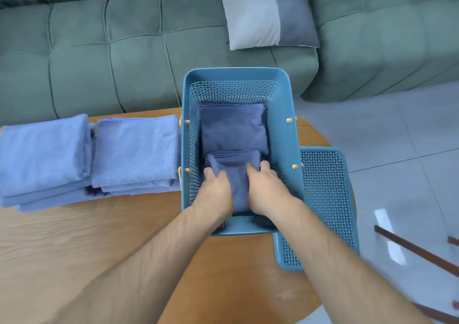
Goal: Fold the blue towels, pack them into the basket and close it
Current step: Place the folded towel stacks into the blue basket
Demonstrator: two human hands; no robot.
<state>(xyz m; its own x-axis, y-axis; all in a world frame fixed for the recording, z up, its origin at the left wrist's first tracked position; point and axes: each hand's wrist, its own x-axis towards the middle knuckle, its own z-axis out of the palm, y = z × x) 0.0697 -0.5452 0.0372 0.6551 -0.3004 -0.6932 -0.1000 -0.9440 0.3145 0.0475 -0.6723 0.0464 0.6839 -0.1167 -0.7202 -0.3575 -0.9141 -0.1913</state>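
Blue towels are seen in three places. A far towel point(232, 127) lies folded flat on the floor of the teal mesh basket point(185, 100). A near towel point(234, 177) is being set down just in front of it, with its far edge seeming to lap over the first. Two folded stacks are left on the wooden table point(99, 236): a left stack point(42, 155) and a right stack point(135, 152), the latter just beside the basket's wall. The near towel is gripped from both sides inside the basket, with the left hand point(216, 189) curled round its left edge and the right hand point(265, 187) curled round its right edge. The perforated lid point(325, 194) lies to the right of the basket and appears to hang partly past the table's rim. From here, the fold could spring open if the grip is released before the towel is pressed flat. A hump could also be left where the two towels overlap, which would waste room. With two stacks yet to be packed, the basket may be overfilled, so that the lid cannot be seated. The lid itself could be knocked to the floor if it is brushed by the right forearm.
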